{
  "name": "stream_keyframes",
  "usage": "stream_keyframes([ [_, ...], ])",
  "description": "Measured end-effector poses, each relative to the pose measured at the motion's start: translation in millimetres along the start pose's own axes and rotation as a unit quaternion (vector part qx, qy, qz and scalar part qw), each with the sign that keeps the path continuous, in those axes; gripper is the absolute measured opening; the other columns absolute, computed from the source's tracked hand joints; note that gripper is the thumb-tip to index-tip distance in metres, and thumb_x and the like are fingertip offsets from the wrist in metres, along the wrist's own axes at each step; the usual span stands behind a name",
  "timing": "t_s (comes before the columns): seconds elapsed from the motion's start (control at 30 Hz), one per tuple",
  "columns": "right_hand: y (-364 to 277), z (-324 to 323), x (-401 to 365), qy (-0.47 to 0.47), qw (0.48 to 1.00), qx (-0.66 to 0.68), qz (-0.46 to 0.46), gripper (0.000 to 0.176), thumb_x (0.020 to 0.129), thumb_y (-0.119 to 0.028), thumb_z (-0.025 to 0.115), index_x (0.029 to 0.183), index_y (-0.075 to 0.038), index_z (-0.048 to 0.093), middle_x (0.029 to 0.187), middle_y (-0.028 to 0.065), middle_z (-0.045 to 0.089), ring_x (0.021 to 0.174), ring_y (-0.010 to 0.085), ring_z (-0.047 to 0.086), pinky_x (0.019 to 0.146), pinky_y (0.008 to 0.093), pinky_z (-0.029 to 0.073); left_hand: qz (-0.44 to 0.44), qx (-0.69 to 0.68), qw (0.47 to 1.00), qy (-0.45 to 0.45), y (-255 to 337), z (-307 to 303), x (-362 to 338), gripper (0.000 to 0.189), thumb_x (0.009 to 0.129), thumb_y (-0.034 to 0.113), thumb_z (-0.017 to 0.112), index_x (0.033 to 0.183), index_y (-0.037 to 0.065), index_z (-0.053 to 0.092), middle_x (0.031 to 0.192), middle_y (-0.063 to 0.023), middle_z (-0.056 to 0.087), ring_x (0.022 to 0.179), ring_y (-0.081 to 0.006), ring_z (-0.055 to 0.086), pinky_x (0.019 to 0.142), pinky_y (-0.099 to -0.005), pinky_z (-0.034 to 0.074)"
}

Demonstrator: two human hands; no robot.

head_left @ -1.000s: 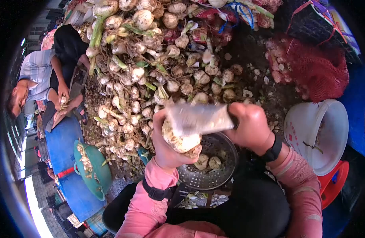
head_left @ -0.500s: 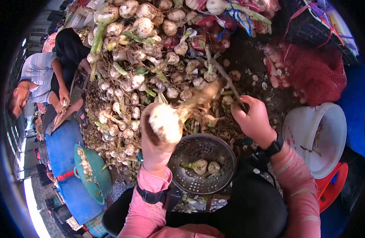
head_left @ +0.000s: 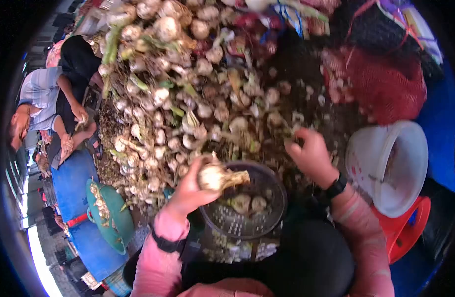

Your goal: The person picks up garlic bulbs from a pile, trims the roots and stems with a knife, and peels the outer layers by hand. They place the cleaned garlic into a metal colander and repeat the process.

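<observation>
My left hand (head_left: 190,190) is closed around a garlic bulb (head_left: 211,178), whose short cut stem points right over the metal colander (head_left: 282,208). Inside the colander lie two trimmed garlic bulbs (head_left: 240,203). To the right and a little higher, my right hand (head_left: 310,154) is in a fist around a thin-bladed knife; the blade is smeared by motion and barely shows now. Ahead of both hands spreads a big heap of garlic (head_left: 188,99) with stems and roots on.
A red mesh sack (head_left: 385,89) of garlic lies at right, above a white bucket (head_left: 405,168) and a red plastic stool (head_left: 410,227). At left are a green basin (head_left: 108,218), a blue barrel (head_left: 79,188) and a seated person (head_left: 47,96) handling garlic.
The garlic bulb's long root-and-stem end, blurred before, is now a short cut stub. My left hand has lowered and turned the bulb over the colander. My right hand moved slightly down.
</observation>
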State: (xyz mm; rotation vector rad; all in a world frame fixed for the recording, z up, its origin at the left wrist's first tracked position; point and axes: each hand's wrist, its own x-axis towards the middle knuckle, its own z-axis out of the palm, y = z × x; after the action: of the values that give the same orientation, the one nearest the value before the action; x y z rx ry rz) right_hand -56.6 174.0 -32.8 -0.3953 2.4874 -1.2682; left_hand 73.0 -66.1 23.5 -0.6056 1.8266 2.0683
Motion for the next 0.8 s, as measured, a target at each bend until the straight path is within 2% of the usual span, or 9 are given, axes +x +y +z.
stream_keyframes([
  [0.1,-18,-14,28,0.021,0.997,0.067,0.033,0.027,0.069,-0.020,0.057,0.081,0.005,0.059,0.060,0.0185,0.056,0.054,0.0288,0.057,0.053,0.0369,0.043,0.187,0.557,0.808,0.047,-15,6,30,0.055,0.067,0.020,0.070,0.114,0.005,0.046,0.107,-0.0116,0.055,0.096,-0.0234,0.054,0.084,-0.0323,0.043],
  [0.17,-28,-28,39,-0.003,0.982,0.152,0.111,0.027,0.070,-0.019,0.057,0.083,0.005,0.059,0.055,0.0108,0.055,0.049,0.0155,0.051,0.049,0.0313,0.041,0.057,0.311,0.938,0.144,-10,9,66,0.041,0.068,0.030,0.070,0.097,0.004,0.056,0.094,-0.0136,0.060,0.089,-0.0196,0.057,0.076,-0.0273,0.044],
  [0.23,-35,-27,38,0.004,0.987,0.145,0.072,0.026,0.071,-0.018,0.056,0.083,0.004,0.060,0.054,0.0038,0.051,0.049,0.0082,0.045,0.046,0.0272,0.039,-0.010,0.369,0.893,0.258,-18,23,95,0.048,0.072,0.046,0.060,0.089,0.001,0.060,0.068,-0.0176,0.062,0.071,-0.0337,0.061,0.066,-0.0389,0.046],
  [0.43,-13,-11,40,-0.001,0.977,0.171,0.128,0.032,0.070,-0.023,0.057,0.086,0.005,0.059,0.052,0.0125,0.053,0.048,0.0153,0.053,0.048,0.0318,0.042,-0.094,0.578,0.810,0.038,-69,46,149,0.053,0.076,0.048,0.045,0.073,-0.002,0.063,0.078,-0.0256,0.059,0.078,-0.0399,0.058,0.072,-0.0425,0.046],
  [0.47,-12,-8,39,-0.012,0.976,0.171,0.135,0.035,0.070,-0.024,0.057,0.087,0.006,0.058,0.052,0.0134,0.053,0.050,0.0168,0.055,0.049,0.0319,0.043,0.071,0.660,0.745,-0.068,-78,33,149,0.043,0.079,0.039,0.045,0.078,-0.001,0.063,0.078,-0.0244,0.060,0.075,-0.0390,0.058,0.071,-0.0431,0.046],
  [0.57,1,-5,45,-0.004,0.985,0.131,0.115,0.041,0.069,-0.025,0.057,0.091,0.009,0.057,0.054,0.0159,0.054,0.056,0.0184,0.058,0.055,0.0315,0.044,-0.067,0.577,0.812,0.053,-65,23,142,0.036,0.083,0.030,0.043,0.080,-0.001,0.061,0.075,-0.0220,0.060,0.070,-0.0384,0.058,0.065,-0.0426,0.046],
  [0.63,-2,-12,49,-0.049,0.979,0.130,0.148,0.046,0.071,-0.030,0.059,0.093,0.010,0.056,0.058,0.0128,0.055,0.060,0.0151,0.056,0.058,0.0298,0.044,0.057,0.402,0.908,0.109,-44,21,114,0.029,0.084,0.023,0.044,0.087,-0.003,0.057,0.073,-0.0213,0.059,0.068,-0.0388,0.056,0.061,-0.0406,0.044],
  [0.73,-19,-21,47,-0.069,0.952,0.257,0.153,0.044,0.075,-0.035,0.061,0.089,0.006,0.058,0.068,0.0027,0.057,0.063,0.0083,0.050,0.059,0.0262,0.043,0.011,0.285,0.957,0.052,11,46,66,0.024,0.083,0.017,0.047,0.094,-0.003,0.053,0.078,-0.0227,0.058,0.073,-0.0375,0.057,0.061,-0.0396,0.043],
  [0.8,-37,-15,48,-0.064,0.903,0.415,0.094,0.034,0.075,-0.030,0.065,0.086,0.002,0.059,0.072,-0.0020,0.057,0.065,0.0043,0.049,0.060,0.0227,0.042,0.115,0.379,0.917,0.035,9,48,54,0.032,0.077,0.010,0.052,0.106,-0.003,0.047,0.084,-0.0198,0.059,0.078,-0.0325,0.059,0.066,-0.0368,0.045],
])
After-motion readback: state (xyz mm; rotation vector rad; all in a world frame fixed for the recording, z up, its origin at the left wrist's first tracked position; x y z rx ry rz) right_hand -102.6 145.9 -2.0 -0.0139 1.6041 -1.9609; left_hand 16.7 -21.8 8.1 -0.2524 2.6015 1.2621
